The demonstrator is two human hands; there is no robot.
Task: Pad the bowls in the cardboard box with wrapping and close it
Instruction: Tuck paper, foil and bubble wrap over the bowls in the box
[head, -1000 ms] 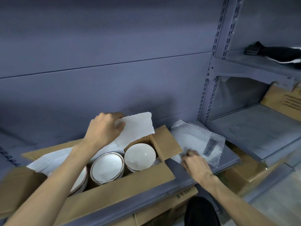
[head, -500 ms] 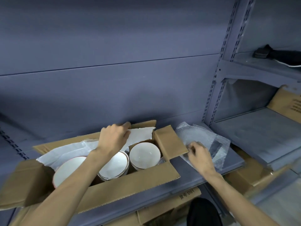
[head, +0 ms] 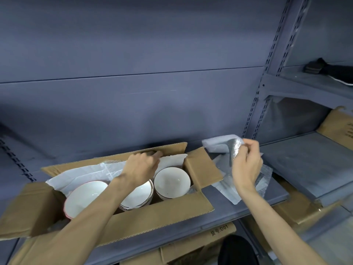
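The open cardboard box, holding three white bowls, is set on a grey shelf. White foam wrap is pressed against its far wall by the left hand, fingers extended. A bubble-wrap sheet is pinched by the right hand beside the raised end flap. More cartons are stored below.

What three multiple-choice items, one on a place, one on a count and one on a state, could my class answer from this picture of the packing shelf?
1. Where does the bubble wrap lie?
A. inside the box
B. on the shelf right of the cardboard box
C. on the floor

2. How many bowl openings show in the box?
A. one
B. five
C. three

3. How do the box flaps stand?
A. open
B. taped shut
C. torn off

Answers:
1 B: the right hand lifts the wrap's edge beside the box.
2 C: three white bowls stand in a row.
3 A: the flaps spread outward while the left hand reaches over the white paper.
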